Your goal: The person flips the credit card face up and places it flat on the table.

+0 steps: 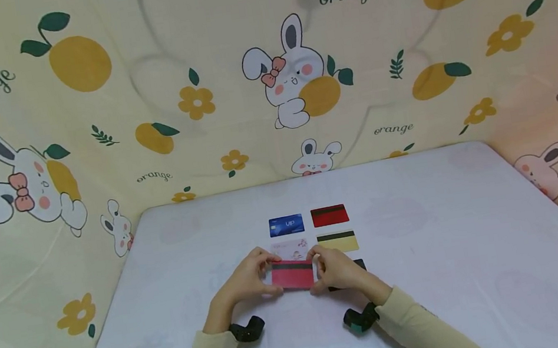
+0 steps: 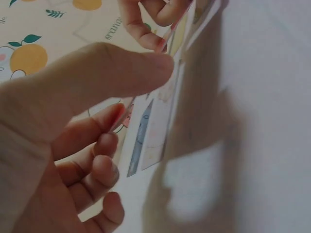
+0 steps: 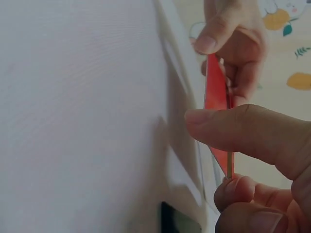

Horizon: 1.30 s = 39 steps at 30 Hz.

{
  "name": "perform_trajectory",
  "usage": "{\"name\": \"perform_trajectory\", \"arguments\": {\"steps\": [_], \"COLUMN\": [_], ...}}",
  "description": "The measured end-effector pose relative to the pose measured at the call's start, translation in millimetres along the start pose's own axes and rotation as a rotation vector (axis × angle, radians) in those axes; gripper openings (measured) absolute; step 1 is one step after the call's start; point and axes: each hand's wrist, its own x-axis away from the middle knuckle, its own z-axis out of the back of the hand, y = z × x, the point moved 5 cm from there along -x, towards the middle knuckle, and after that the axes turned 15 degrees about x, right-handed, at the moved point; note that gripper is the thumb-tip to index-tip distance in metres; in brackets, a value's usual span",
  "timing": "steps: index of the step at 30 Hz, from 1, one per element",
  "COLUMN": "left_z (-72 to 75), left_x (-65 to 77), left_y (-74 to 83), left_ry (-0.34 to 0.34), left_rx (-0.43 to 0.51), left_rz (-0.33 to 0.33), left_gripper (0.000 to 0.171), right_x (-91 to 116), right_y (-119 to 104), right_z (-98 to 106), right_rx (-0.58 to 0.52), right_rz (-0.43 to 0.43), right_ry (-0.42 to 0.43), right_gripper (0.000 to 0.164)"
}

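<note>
A red-pink card (image 1: 292, 275) with a dark stripe along its upper edge is held between both hands, raised off the table. My left hand (image 1: 250, 274) pinches its left end, the thumb at the lower corner and fingers at the upper one. At the right end my right hand (image 1: 336, 268) pinches it the same way; the right wrist view shows the card (image 3: 216, 92) almost edge-on. Just behind lies a pale pink patterned card (image 1: 289, 249), partly hidden. Under the right hand, a black card (image 1: 360, 263) is mostly covered.
A blue card (image 1: 286, 225) and a red striped card (image 1: 330, 215) form the back row. Below the red one is a yellow striped card (image 1: 338, 242). All lie on a white-covered table (image 1: 442, 270) with a printed cloth (image 1: 215, 28) hanging behind.
</note>
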Motion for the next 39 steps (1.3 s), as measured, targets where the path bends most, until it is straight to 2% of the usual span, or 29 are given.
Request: {"name": "perform_trajectory", "arguments": {"steps": [5, 13, 28, 39], "left_z": [2.7, 7.4, 5.9, 1.1], "left_x": [-1.0, -0.4, -3.5, -8.8], "left_y": [-1.2, 5.2, 6.6, 6.5], "left_ry": [-0.011, -0.028, -0.041, -0.032], "left_rx": [-0.004, 0.003, 0.026, 0.022], "left_rz": [0.029, 0.007, 0.025, -0.007], "left_gripper": [0.057, 0.057, 0.056, 0.056], "right_x": [0, 0, 6, 5], "right_y": [0, -1, 2, 9], "right_z": [5, 10, 10, 13], "right_rx": [-0.026, -0.063, -0.154, -0.185], "right_rz": [0.014, 0.101, 0.052, 0.125], "right_ry": [0.024, 0.056, 0.052, 0.083], "right_gripper": [0.053, 0.052, 0.051, 0.052]}}
